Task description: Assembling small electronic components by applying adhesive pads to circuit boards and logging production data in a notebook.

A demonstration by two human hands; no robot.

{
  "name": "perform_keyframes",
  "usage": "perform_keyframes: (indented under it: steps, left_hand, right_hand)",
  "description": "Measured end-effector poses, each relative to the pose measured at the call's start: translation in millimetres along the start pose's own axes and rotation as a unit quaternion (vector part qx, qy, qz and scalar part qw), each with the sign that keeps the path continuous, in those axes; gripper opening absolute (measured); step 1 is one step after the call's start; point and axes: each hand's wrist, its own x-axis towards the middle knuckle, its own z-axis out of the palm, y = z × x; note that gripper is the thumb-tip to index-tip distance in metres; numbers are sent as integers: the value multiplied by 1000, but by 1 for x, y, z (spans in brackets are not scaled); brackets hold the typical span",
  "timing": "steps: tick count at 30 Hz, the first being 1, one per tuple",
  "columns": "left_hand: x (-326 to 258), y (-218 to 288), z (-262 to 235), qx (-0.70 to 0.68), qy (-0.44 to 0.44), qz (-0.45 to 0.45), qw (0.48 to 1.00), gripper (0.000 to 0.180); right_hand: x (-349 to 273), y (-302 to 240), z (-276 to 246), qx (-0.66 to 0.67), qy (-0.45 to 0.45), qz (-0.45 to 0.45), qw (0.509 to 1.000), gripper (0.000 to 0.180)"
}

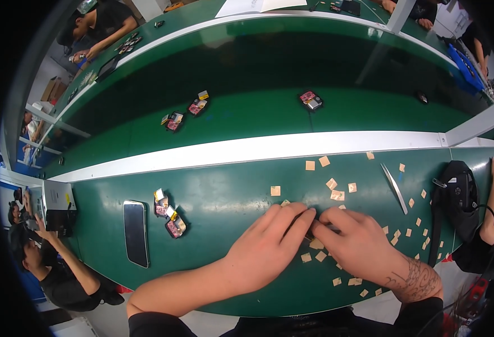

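Observation:
My left hand (pixel 266 241) and my right hand (pixel 359 244) meet over the green table (pixel 213 297). Their fingertips are closed together around something small and dark, mostly hidden by the fingers. Small tan square pieces (pixel 337 195) lie scattered around and beyond my hands, several of them close to my right hand. A pair of silver tweezers (pixel 394 189) rests farther right. To the left of my left hand, two small black-cased devices with pink insides (pixel 175 226) sit next to each other, with silver and yellow parts on them.
A phone (pixel 136 233) lies face up at left. At right sits a black bag (pixel 456 191) with its strap hanging down. Beyond the white divider (pixel 258 150), more small devices (pixel 311 101) stand on a green surface. Co-workers sit at the left, far and right sides.

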Motion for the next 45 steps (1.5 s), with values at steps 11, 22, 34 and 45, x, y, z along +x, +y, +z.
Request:
perform_keyframes:
  steps: [11, 22, 34, 45]
  left_hand:
    - [0, 0, -1, 1, -6, -9, 1000, 66]
    - [1, -8, -1, -14, 3, -8, 1000, 68]
    - [1, -3, 0, 3, -4, 1, 1000, 70]
    - [-1, -1, -1, -25, -8, -36, 999, 72]
  right_hand:
    - [1, -3, 2, -88, 21, -51, 995, 21]
    - [-4, 9, -4, 27, 14, -16, 999, 27]
    - [3, -4, 0, -64, 29, -8, 998, 23]
    - [4, -2, 4, 5, 32, 25, 999, 18]
